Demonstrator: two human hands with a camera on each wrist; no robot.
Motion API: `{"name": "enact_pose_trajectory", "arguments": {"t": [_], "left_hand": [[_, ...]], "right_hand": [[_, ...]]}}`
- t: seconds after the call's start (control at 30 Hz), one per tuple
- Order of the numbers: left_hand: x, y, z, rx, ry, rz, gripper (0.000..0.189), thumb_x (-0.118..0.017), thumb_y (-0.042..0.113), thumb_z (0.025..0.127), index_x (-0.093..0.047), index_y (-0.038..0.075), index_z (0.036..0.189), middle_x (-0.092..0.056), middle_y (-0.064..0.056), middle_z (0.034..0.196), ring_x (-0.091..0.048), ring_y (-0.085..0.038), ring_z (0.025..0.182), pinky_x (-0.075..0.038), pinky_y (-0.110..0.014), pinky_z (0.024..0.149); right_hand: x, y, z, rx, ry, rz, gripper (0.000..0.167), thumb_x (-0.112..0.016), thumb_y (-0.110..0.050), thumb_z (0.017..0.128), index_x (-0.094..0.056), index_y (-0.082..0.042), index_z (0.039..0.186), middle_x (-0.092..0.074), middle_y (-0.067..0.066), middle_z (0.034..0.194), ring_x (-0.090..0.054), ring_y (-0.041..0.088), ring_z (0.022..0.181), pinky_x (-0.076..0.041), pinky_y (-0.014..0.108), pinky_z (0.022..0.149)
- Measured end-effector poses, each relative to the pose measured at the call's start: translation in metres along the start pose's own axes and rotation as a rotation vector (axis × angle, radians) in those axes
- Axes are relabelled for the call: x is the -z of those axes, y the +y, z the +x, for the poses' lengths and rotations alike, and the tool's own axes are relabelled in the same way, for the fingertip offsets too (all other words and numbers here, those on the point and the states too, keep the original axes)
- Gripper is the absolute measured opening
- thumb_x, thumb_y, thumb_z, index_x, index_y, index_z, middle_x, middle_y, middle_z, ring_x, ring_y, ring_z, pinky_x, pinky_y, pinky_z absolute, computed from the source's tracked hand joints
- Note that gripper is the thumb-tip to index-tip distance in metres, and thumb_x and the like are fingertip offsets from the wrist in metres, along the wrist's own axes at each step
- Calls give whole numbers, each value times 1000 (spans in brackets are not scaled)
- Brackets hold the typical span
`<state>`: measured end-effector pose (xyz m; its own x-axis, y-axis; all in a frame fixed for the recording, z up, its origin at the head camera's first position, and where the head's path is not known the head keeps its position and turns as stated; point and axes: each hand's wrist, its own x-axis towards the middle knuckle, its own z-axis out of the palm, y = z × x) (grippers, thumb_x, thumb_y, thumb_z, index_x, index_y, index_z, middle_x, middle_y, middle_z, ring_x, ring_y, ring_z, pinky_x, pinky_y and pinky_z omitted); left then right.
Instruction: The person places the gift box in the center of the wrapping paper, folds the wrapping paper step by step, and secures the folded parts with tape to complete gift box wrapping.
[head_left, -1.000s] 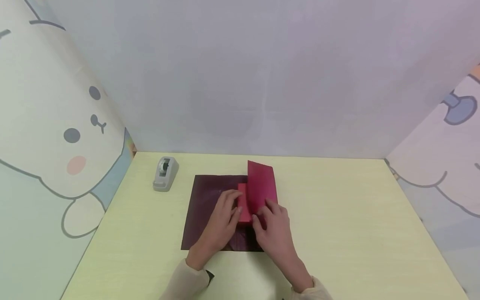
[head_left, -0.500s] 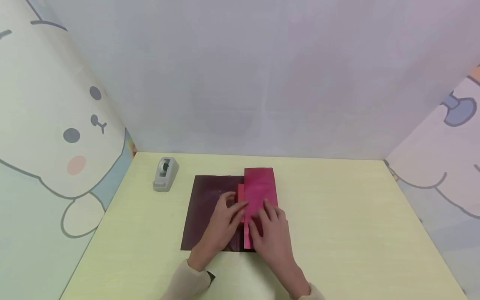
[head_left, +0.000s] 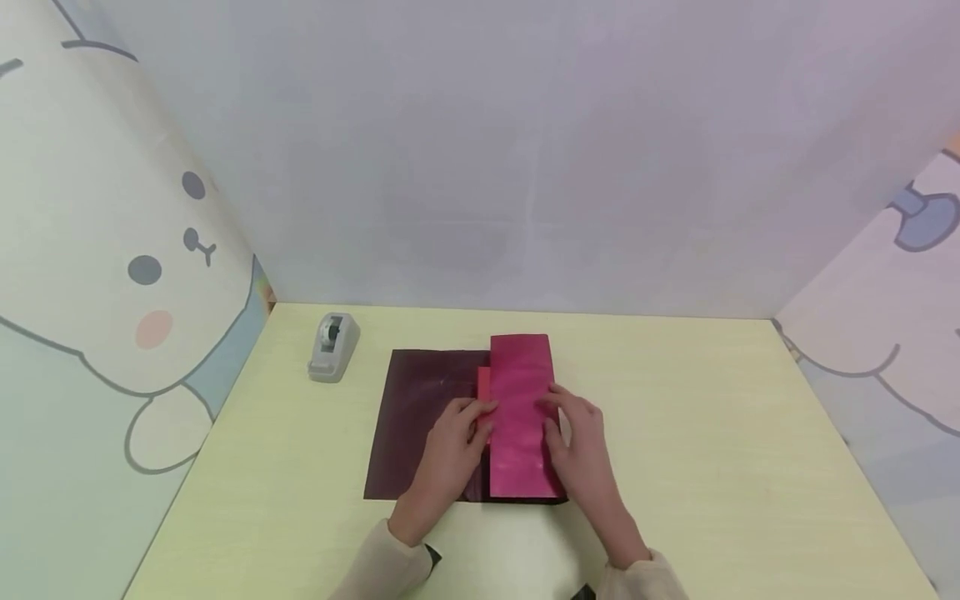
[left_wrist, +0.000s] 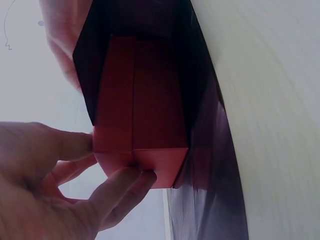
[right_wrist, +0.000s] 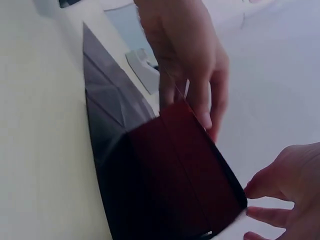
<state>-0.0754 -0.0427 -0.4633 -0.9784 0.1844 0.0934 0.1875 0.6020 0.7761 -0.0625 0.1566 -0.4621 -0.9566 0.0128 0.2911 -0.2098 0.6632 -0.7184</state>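
A red lidded box (left_wrist: 155, 95) stands on a sheet of wrapping paper (head_left: 412, 400), dark on its upper face. The sheet's right part is folded over the box as a bright pink flap (head_left: 521, 467), leaving only a strip of the box bare in the head view. My left hand (head_left: 450, 446) holds the box at its left side, with digits against the end face and one at the top edge. At the fold on the right, my right hand (head_left: 588, 446) touches the paper with its thumb and fingertips. Inside the fold, the box's front side shows in both wrist views.
A grey tape dispenser (head_left: 333, 346) with a roll in it stands at the table's back left. The pale wooden table (head_left: 712, 433) is bounded by a plain wall (head_left: 525, 167) behind and cartoon-printed panels at both sides.
The pink flap has gone from standing up to lying over the box. My right hand has slid right, from on the flap to its fold; my left hand stays at the box's left side.
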Motion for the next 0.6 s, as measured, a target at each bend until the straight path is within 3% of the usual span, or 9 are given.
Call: {"name": "enact_pose_trajectory", "arguments": {"t": [0.2, 0.43, 0.6], "left_hand": [[0, 1, 0, 14, -14, -36, 30, -68, 14, 101, -71, 14, 131, -64, -11, 127, -55, -12, 87, -50, -18, 68], [3, 0, 4, 28, -18, -67, 30, -70, 11, 100, -72, 14, 130, -64, -10, 123, -55, -12, 89, -49, -20, 70], [5, -2, 5, 39, -35, -101, 30, -70, 11, 100, -72, 16, 129, -62, -9, 123, -59, -12, 95, -55, -20, 77]], "right_hand": [[6, 14, 7, -23, -65, 29, 39, -69, 6, 94, -68, -6, 131, -56, 17, 153, -55, 44, 136, -56, 60, 96], [7, 15, 10, -34, -124, 10, 38, -70, 1, 96, -68, -8, 133, -51, 12, 159, -55, 41, 133, -54, 57, 99], [8, 13, 8, -38, -152, 9, 40, -70, 0, 97, -66, -8, 136, -48, 13, 162, -54, 40, 139, -56, 54, 98]]}}
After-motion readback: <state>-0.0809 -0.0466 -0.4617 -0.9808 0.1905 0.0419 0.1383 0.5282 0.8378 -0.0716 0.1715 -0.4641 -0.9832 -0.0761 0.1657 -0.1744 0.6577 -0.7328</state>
